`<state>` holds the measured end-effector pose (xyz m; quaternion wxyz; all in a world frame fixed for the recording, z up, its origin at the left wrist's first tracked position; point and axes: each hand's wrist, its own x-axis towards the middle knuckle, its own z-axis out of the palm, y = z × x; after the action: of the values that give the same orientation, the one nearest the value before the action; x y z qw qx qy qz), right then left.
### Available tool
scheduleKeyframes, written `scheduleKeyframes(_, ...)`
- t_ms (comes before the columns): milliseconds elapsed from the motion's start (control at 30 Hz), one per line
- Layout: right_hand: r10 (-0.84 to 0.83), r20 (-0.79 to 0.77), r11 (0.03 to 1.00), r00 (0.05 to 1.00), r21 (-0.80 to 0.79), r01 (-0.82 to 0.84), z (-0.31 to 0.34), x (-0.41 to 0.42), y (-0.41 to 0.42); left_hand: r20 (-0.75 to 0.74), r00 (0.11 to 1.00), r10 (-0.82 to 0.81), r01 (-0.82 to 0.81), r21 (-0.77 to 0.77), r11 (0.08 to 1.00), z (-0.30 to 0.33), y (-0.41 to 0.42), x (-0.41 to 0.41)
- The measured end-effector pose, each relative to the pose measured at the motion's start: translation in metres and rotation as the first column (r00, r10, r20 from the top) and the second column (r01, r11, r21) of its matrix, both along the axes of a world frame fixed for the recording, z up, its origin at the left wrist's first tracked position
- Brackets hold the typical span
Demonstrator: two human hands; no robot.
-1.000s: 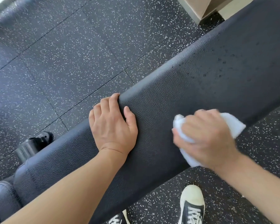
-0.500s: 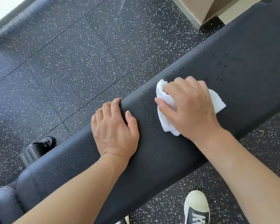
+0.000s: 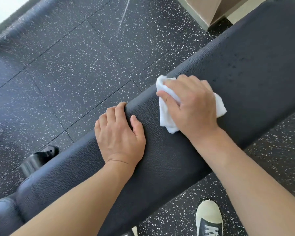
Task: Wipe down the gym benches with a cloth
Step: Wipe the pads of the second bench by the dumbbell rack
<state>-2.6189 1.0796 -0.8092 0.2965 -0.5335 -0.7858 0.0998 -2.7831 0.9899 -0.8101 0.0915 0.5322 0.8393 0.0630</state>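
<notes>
Head camera is looking down on a black padded bench (image 3: 245,68) crossing a black speckled rubber floor (image 3: 66,74); droplets are dotting the pad's far end. My left hand (image 3: 119,137) is lying flat and spread, fingers curling over the far edge. My right hand (image 3: 192,106) is pressing down on a bunched white cloth (image 3: 167,114), just beside my left hand. My shoe (image 3: 209,218) is showing below.

A gym: black padded bench (image 3: 186,154) over speckled rubber floor tiles (image 3: 71,68).
</notes>
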Motion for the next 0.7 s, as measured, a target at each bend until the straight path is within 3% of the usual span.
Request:
scheduleKeyframes(133,0.055,-0.018,0.998,0.998,0.004,-0.055,0.002,0.0,-0.008,-0.009,1.0,-0.003,0.003,-0.007,1.0,-0.002,0.0,0.0)
scheduleKeyframes(233,0.1,0.056,0.994,0.993,0.045,-0.102,0.0,0.038,-0.026,-0.003,1.0,-0.007,0.007,0.005,1.0,-0.001,-0.001,-0.001)
scheduleKeyframes(400,-0.061,0.123,0.998,0.991,0.031,0.057,-0.004,0.104,-0.02,-0.011,1.0,0.003,-0.003,0.012,1.0,-0.001,-0.001,-0.001)
scheduleKeyframes(533,-0.137,0.108,0.991,0.985,0.013,0.137,0.003,0.058,0.001,-0.002,1.0,0.004,-0.004,0.008,1.0,-0.001,-0.001,0.0)
scheduleKeyframes(700,0.078,0.144,0.997,0.987,0.001,-0.079,0.009,-0.037,-0.006,-0.015,1.0,0.009,-0.008,0.013,1.0,-0.002,-0.001,0.0)
